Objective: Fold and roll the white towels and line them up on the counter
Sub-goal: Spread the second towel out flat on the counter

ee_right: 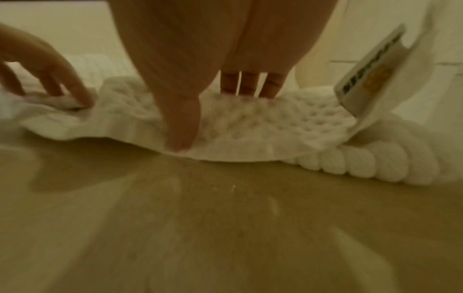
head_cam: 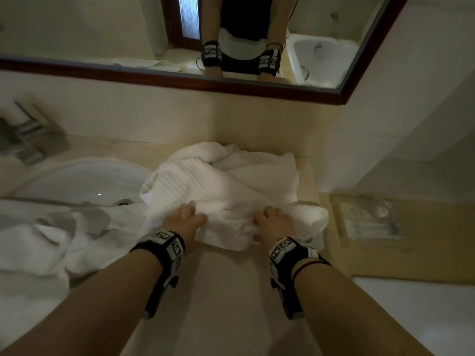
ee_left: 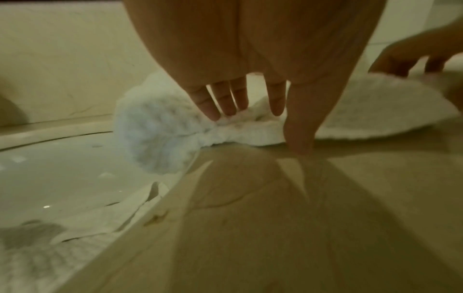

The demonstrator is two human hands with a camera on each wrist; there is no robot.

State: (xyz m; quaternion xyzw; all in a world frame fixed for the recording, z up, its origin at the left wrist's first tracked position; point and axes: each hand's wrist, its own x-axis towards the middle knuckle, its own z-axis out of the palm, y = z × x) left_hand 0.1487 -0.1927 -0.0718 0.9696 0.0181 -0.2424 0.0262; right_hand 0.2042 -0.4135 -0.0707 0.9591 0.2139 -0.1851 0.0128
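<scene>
A crumpled white towel (head_cam: 218, 183) lies in a heap on the beige counter (head_cam: 226, 291), to the right of the sink. My left hand (head_cam: 192, 214) grips the towel's near edge on the left, fingers on top and thumb in front (ee_left: 260, 126). About a hand's width to the right, my right hand (head_cam: 267, 217) pinches the same edge, thumb over the hem and fingers pressed into the pile (ee_right: 215, 117). A sewn label (ee_right: 371, 69) sticks up from the towel (ee_right: 288, 123) on the far right. A second white towel (head_cam: 38, 247) lies spread at the left, partly over the sink rim.
The white sink (head_cam: 77, 181) is at the left with a chrome faucet (head_cam: 28, 134) behind it. A dark-framed mirror (head_cam: 180, 80) hangs over the backsplash. A clear tray (head_cam: 367, 217) sits on a lower ledge to the right. The wall closes the counter's right end.
</scene>
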